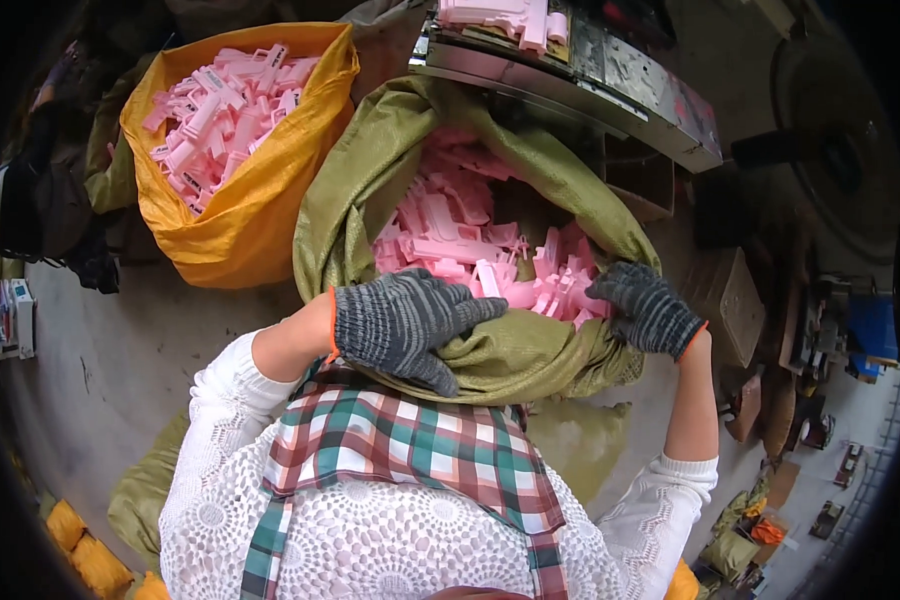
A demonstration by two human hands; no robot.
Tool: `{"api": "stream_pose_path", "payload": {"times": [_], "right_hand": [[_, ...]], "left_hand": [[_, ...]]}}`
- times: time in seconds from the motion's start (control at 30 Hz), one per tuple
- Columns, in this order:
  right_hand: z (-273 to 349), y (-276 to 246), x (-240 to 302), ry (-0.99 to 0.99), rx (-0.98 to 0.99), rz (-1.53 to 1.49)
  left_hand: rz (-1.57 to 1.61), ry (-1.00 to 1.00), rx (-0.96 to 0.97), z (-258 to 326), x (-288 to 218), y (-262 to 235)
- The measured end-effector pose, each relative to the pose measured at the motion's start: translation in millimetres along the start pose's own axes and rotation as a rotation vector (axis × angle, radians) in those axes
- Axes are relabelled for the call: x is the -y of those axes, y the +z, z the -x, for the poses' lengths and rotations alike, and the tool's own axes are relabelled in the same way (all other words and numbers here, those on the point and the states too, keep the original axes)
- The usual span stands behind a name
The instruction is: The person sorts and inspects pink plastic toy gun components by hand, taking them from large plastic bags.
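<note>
An olive-green woven sack (345, 185) stands open in front of me, its mouth folded outward into a thick rim. Inside lies a heap of pink plastic gun-shaped parts (445, 215). My left hand (395, 325), in a grey striped knit glove, grips the near rim, with its fingers over the top and the thumb on the outer side. At the right side of the mouth, my right hand (652, 308) in a matching glove is closed over the rim. Its fingertips point inward beside the pink parts and are partly hidden.
An orange-yellow sack (235, 235) full of similar pink pieces stands at the far left. Beyond the olive sack is a metal-edged machine or bench (570, 85) with pink parts on top. Cardboard boxes (735, 305) stand to the right. A large round fan-like shape (835, 150) sits at far right.
</note>
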State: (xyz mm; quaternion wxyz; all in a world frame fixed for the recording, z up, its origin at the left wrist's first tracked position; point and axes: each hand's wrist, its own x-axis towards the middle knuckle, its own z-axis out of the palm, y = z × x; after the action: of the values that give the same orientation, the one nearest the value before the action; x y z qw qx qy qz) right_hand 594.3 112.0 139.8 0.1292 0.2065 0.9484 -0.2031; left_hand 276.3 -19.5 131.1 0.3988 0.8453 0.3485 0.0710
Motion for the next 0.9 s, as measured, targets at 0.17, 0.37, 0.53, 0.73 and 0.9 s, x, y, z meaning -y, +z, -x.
{"api": "stream_pose_path", "payload": {"times": [0.17,0.37,0.53,0.73,0.9], "right_hand": [[13.2,-6.9,23.0,0.000,0.085,0.043],[5.2,12.8,39.9,0.155,-0.018,0.206],[-8.7,11.2,32.5,0.060,-0.400,0.068],[-53.8,-62.2,64.6,-0.038,-1.176,-0.093],[-106.6,-70.5,59.9,-0.146,-1.321,-0.059]], "left_hand": [[-0.139,-0.107,-0.106,14.6,-6.6,15.4],[-0.172,0.134,-0.320,36.3,3.2,14.5],[-0.809,-0.097,-0.884,75.4,-8.8,-12.2],[0.410,0.104,-1.486,98.8,0.9,-61.1],[0.751,0.004,-0.976,66.9,58.5,-45.8]]}}
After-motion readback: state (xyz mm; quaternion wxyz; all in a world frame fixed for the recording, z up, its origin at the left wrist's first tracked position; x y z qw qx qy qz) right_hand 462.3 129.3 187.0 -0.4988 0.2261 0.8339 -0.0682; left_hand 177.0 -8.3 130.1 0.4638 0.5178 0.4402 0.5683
